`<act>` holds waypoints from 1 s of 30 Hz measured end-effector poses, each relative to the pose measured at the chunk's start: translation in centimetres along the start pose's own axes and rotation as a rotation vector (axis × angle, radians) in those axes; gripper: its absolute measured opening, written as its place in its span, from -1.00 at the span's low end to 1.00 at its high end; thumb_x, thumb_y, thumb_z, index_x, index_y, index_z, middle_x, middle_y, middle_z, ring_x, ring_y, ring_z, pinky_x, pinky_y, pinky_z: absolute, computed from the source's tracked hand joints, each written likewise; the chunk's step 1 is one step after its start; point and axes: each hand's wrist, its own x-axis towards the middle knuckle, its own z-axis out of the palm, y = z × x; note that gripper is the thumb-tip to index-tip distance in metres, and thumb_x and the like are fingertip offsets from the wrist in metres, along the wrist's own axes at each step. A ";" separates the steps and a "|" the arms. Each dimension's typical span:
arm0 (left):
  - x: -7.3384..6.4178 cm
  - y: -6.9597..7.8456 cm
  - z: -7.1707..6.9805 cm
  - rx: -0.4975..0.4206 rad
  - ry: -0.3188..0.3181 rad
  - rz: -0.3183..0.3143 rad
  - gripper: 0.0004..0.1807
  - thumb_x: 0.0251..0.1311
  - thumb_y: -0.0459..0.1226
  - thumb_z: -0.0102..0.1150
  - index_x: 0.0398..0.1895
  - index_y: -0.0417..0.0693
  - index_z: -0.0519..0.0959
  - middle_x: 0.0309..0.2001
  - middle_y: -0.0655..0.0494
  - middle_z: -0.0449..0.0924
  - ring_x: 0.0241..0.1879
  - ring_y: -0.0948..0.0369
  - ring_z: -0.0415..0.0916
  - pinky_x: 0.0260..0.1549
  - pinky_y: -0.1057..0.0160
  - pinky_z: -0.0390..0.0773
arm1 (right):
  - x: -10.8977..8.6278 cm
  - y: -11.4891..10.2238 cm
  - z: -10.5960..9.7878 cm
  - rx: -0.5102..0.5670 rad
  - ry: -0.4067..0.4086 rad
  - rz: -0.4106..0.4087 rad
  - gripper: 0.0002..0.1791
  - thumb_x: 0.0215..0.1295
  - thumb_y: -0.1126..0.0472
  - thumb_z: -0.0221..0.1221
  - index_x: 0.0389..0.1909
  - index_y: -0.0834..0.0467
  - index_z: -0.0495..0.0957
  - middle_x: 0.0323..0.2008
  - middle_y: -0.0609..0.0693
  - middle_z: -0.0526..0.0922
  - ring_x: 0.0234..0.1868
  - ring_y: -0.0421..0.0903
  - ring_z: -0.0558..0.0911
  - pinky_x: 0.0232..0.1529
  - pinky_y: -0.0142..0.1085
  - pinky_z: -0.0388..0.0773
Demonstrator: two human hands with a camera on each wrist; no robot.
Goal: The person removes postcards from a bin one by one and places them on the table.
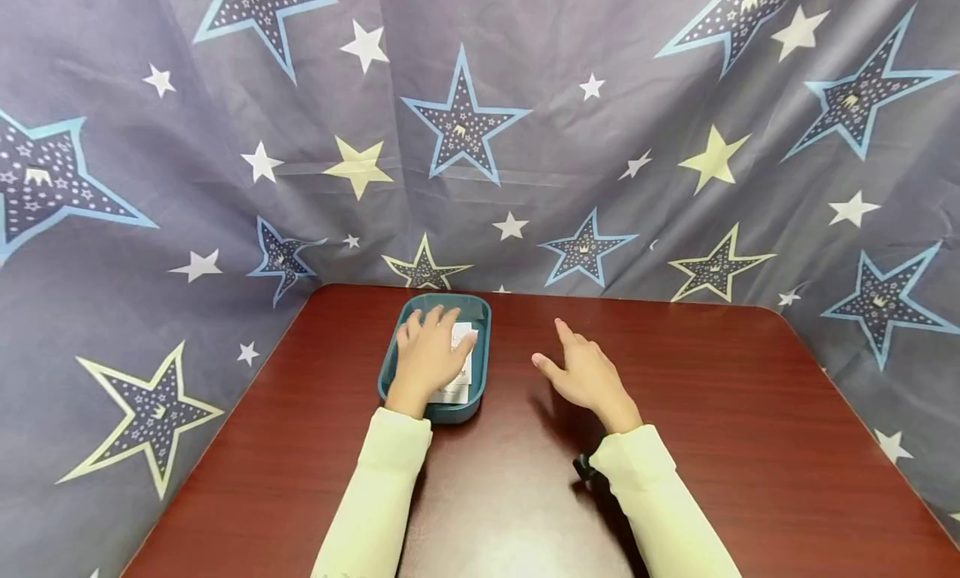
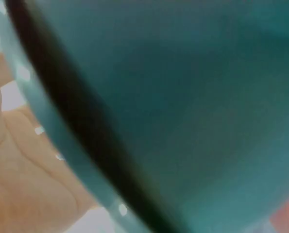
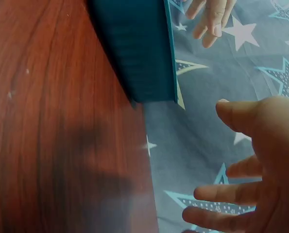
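A teal, round-cornered plastic tray (image 1: 486, 336) stands near the back of the table, left of the middle. Inside it lie white printed cards (image 1: 453, 394), partly covered by my left hand (image 1: 432, 357). That hand is over the tray with its fingers spread toward the far end and its thumb above the cards. From the left wrist the tray's outer wall (image 2: 193, 116) fills most of the view, the palm showing beyond the rim. My right hand (image 1: 590, 378) hovers above the table to the right of the tray, holding nothing, thumb and index finger apart.
The reddish-brown wooden table (image 1: 750, 420) reaches back to a grey curtain (image 1: 525, 203) printed with stars, which also hangs along both sides. A small black object (image 1: 583, 466) sits at my right sleeve cuff.
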 end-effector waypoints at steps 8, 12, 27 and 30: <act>0.2 -2.5 -1.6 -0.036 0.031 -0.087 -0.37 0.46 0.03 0.07 0.48 -0.06 0.37 0.45 -0.18 0.30 0.30 -0.27 0.22 0.17 -0.26 0.21 | 1.7 -2.0 0.6 0.021 0.012 -0.050 -0.17 0.43 -0.21 0.15 0.55 0.16 0.21 0.35 0.22 0.48 0.32 0.22 0.50 0.23 0.18 0.45; 0.4 -3.6 -2.1 -0.044 0.053 -0.148 -0.41 0.48 -0.06 0.06 0.46 -0.13 0.39 0.38 -0.25 0.36 0.24 -0.30 0.32 0.13 -0.30 0.32 | 3.2 -3.3 0.7 0.060 0.043 -0.057 -0.26 0.42 -0.18 0.18 0.47 0.13 0.34 0.24 0.17 0.59 0.20 0.11 0.60 0.15 0.13 0.52; 0.6 -9.6 -2.4 -0.193 -0.092 -0.315 -0.62 0.43 -0.20 0.14 0.15 -0.28 0.61 0.01 -0.28 0.64 -0.05 -0.19 0.58 0.00 -0.18 0.55 | 7.7 -10.6 2.8 0.446 0.064 0.053 -0.71 0.37 0.12 0.30 -0.05 0.25 0.67 -0.42 0.02 0.71 -0.47 -0.17 0.65 -0.34 -0.28 0.57; 0.7 -10.3 -2.1 -0.225 -0.084 -0.322 -0.70 0.40 -0.18 0.20 -0.04 -0.27 0.65 -0.14 -0.21 0.66 -0.13 -0.11 0.58 -0.08 -0.10 0.58 | 7.8 -12.2 3.3 0.479 -0.036 0.138 -0.63 0.38 0.11 0.30 0.05 0.29 0.62 -0.27 0.13 0.73 -0.40 -0.10 0.75 -0.22 -0.23 0.65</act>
